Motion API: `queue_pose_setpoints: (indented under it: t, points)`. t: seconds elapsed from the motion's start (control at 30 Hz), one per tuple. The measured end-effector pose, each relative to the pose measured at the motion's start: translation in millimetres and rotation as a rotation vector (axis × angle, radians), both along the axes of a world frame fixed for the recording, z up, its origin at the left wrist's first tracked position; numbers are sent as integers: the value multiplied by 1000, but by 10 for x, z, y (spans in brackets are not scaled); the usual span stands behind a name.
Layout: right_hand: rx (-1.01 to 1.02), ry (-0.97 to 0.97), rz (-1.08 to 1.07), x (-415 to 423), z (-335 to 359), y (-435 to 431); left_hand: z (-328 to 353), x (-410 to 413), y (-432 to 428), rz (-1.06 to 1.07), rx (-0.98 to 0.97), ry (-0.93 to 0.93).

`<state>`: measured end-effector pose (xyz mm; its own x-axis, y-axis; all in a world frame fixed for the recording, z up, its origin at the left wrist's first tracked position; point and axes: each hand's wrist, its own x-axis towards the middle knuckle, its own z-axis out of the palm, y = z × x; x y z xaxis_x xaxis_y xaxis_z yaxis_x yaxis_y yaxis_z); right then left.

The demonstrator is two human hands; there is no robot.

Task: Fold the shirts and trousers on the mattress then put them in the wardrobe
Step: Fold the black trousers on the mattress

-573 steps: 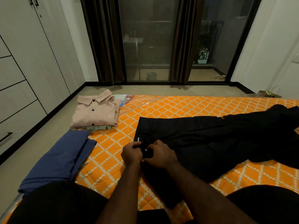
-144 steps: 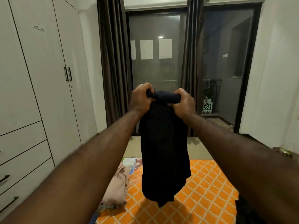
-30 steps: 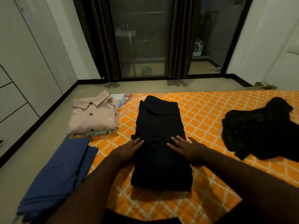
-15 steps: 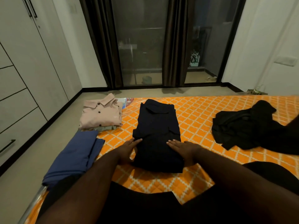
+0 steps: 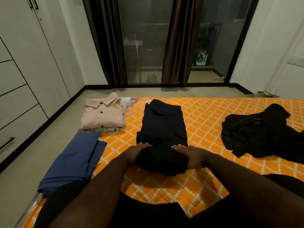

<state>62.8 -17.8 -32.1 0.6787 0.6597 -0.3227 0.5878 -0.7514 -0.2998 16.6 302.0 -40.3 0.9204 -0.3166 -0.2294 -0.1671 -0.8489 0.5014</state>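
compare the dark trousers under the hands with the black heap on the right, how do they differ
The dark trousers are folded into a neat flat rectangle; the black heap is crumpled and unfolded. The dark trousers have the left hand and right hand resting on them; the black heap lies untouched, off to the right. Both are dark clothes on the orange mattress.

Single wide-angle head cam, pitched forward and down across mattress [image 5: 205,112] toward glass door [image 5: 144,38]; wardrobe [image 5: 24,63] at left

Dim room: white walls [image 5: 271,38], beige floor [image 5: 49,145], dark curtains [image 5: 105,38] beside glass doors [image 5: 144,38].
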Motion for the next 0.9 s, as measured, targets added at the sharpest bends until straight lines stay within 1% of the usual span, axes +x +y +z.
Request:
queue_pose_setpoints:
  t: [0.07,0.1,0.17,0.23,0.27,0.33,0.4,0.5,0.6,0.67,0.73,0.83,0.87,0.9]
  points:
    - [120,100,-112,-13,75,24,70,-12,-23,152,-191,33]
    - [183,120,-168,-25,117,38,100,-21,-58,211,-260,8]
    - [364,136,-287,-47,202,85,119,13,-109,306,-231,-66]
    - [561,95,-389,-24,245,127,129,68,-126,402,-210,-122]
    - [657,86,-443,-5,259,142,151,90,-132,413,-212,-140]
    - [767,45,-528,18,267,180,217,105,-141,458,-266,-133]
    - [764,-19,-573,19,284,240,263,116,-154,499,-308,-114]
    - [691,-89,-641,28,289,298,241,137,-156,507,-302,-70]
    - [608,-119,-711,48,218,318,209,151,-195,487,-318,-13]
    - [564,-106,-770,60,169,318,221,158,-232,487,-330,37]
    - [535,-76,-809,70,157,313,220,175,-237,493,-384,103]
    - [531,10,-859,103,171,291,231,175,-198,487,-498,270]
    - [522,13,-869,121,170,288,245,163,-187,490,-516,302]
    - [498,-27,-863,127,162,282,245,165,-183,493,-515,300]
